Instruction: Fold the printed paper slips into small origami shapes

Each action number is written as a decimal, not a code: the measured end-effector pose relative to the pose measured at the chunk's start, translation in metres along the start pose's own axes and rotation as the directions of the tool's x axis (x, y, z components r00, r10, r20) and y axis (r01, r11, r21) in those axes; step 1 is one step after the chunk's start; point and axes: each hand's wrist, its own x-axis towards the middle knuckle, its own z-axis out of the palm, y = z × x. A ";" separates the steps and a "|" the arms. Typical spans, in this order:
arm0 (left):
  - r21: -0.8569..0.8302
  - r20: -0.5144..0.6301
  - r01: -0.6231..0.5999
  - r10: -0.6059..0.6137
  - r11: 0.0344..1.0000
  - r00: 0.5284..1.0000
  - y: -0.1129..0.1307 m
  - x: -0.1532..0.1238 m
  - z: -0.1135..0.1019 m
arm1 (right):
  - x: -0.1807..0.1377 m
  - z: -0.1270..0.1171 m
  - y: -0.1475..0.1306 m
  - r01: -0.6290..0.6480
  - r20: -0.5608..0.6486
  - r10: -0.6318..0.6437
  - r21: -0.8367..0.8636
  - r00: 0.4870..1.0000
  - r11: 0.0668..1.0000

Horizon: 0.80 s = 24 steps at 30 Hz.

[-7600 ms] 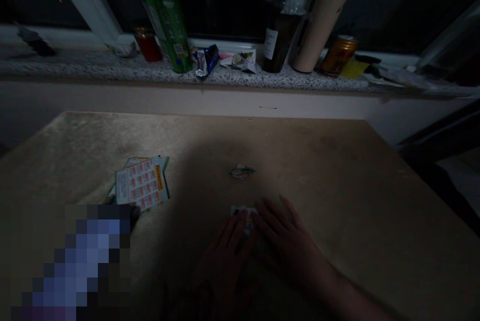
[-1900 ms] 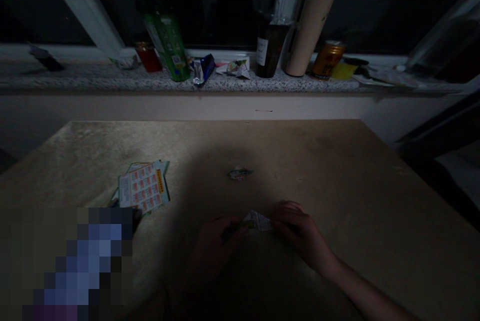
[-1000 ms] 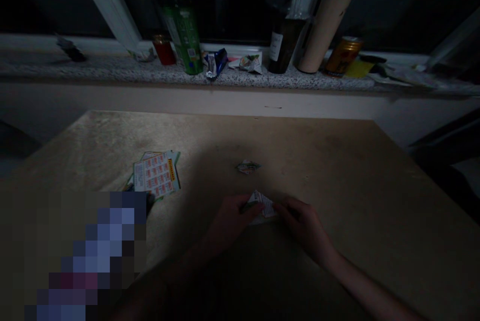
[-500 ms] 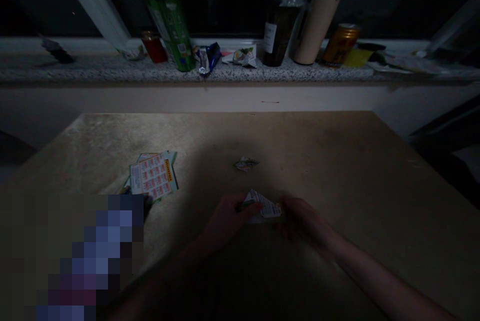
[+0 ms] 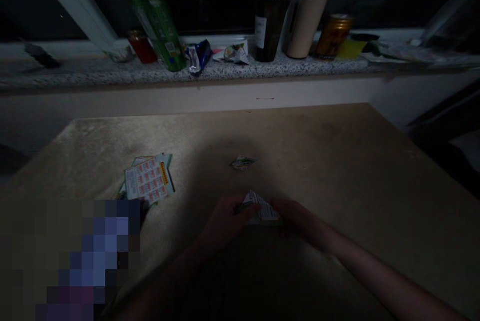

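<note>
Between my two hands, low over the table (image 5: 318, 161), is a piece of printed paper (image 5: 265, 211) folded to a triangular point. My left hand (image 5: 227, 216) pinches its left side, thumb lying on top. At its right edge, the fingers of my right hand (image 5: 294, 213) are closed on the paper; their undersides are in shadow. Just beyond my hands lies a small folded paper piece (image 5: 243, 162). Off to the left is a loose stack of printed sheets (image 5: 148, 179) with rows of red and black print.
A pixelated blue shape (image 5: 99, 256) covers the lower left, beside the sheets. Along the granite windowsill (image 5: 221, 73) stand a green bottle (image 5: 165, 36), a red jar (image 5: 142, 47), a dark bottle (image 5: 268, 31), a cardboard tube (image 5: 313, 11), a golden can (image 5: 334, 37) and crumpled wrappers (image 5: 198, 56).
My right hand has shifted slightly left along the paper's edge, its fingers closer to the fold's tip. My left hand keeps its hold. The whole view has shifted and tilted a little.
</note>
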 end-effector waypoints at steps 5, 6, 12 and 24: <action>0.045 0.017 -0.003 0.003 0.999 1.000 -0.003 0.000 0.001 | -0.006 0.003 0.000 0.117 -0.100 -0.151 -0.283 0.983 0.952; 0.054 0.025 -0.004 0.003 0.999 1.000 -0.004 0.000 0.001 | -0.006 0.003 -0.001 0.141 -0.088 -0.182 -0.348 0.979 0.927; 0.079 0.037 -0.006 0.003 0.997 0.999 -0.004 0.000 0.000 | -0.006 0.000 -0.003 0.209 0.049 -0.215 -0.513 0.975 0.832; 0.125 0.050 0.010 -0.016 0.992 0.999 -0.003 0.001 0.001 | -0.005 0.001 0.002 0.232 0.035 -0.273 -0.633 0.961 0.739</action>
